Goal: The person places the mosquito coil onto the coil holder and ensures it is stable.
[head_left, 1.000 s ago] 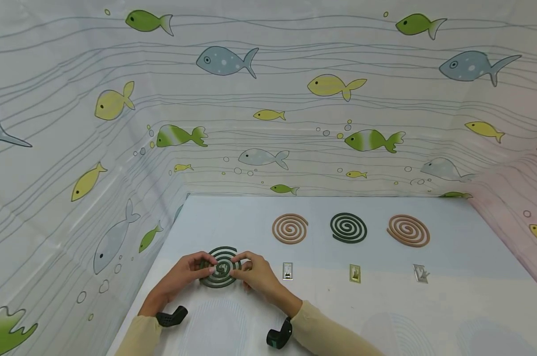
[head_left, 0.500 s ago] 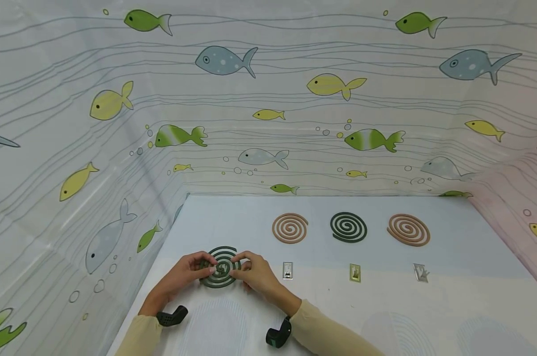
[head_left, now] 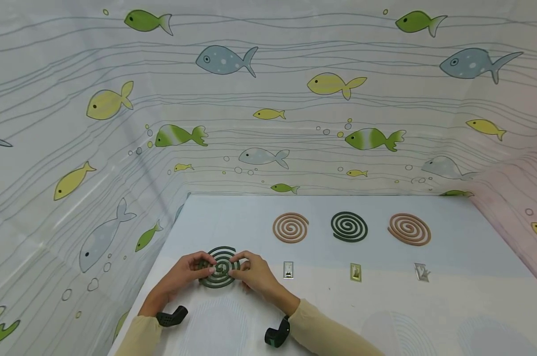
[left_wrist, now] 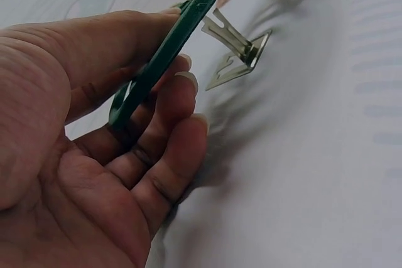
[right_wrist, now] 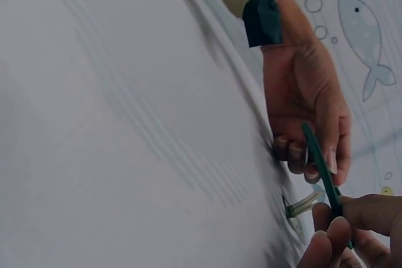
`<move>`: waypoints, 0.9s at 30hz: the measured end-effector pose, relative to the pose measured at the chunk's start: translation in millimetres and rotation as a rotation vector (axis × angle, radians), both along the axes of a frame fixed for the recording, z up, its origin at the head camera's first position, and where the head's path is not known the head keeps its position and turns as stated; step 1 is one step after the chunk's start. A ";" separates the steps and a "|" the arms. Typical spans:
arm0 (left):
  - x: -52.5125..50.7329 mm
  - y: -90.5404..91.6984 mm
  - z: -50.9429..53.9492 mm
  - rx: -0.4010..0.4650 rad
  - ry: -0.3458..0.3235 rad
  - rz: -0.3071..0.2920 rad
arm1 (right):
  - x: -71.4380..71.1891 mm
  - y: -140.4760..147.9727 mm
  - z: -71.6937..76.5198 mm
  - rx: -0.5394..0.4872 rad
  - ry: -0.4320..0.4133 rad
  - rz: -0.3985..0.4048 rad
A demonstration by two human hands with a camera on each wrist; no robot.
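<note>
Both hands hold a dark green mosquito coil (head_left: 223,269) at the left of the table, one from each side. My left hand (head_left: 183,277) pinches its left side between thumb and fingers; my right hand (head_left: 260,278) pinches the right side. Seen edge-on in the left wrist view, the coil (left_wrist: 173,45) is raised off the table. Just below it is a small metal coil stand (left_wrist: 251,58) with its prong bent up, which the right wrist view also catches near the coil (right_wrist: 323,161). Whether prong and coil touch, I cannot tell.
Farther back lie a brown coil (head_left: 290,228), a green coil (head_left: 349,227) and another brown coil (head_left: 409,229). In front of them are a silver stand (head_left: 288,270), a gold-coloured stand (head_left: 355,272) and a silver stand (head_left: 422,272). A fish-patterned sheet (head_left: 232,99) walls the table.
The hands and the green coil stay almost where they were. On the left, the fish-patterned sheet has shifted outward to the left.
</note>
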State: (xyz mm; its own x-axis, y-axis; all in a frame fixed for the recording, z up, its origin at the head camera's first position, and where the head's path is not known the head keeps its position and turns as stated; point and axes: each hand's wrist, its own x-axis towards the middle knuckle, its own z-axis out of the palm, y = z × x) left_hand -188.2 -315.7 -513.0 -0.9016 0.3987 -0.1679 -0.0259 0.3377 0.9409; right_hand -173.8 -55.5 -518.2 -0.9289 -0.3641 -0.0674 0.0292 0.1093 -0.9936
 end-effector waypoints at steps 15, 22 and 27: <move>0.6 3.2 1.5 -0.035 -0.004 0.011 | 3.5 4.8 1.7 0.008 0.003 0.002; 0.9 3.6 0.2 -0.042 0.001 0.009 | 2.9 5.5 0.1 0.013 0.010 0.014; 1.2 4.6 1.3 -0.047 0.006 0.008 | 2.4 6.2 -0.6 0.010 0.018 0.014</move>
State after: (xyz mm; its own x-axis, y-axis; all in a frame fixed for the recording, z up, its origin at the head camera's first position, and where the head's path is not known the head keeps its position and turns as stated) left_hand -187.1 -311.1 -511.7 -0.9059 0.3828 -0.1811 -0.0234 0.3817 0.9240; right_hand -171.4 -49.3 -518.8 -0.9247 -0.3767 -0.0544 0.0095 0.1199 -0.9927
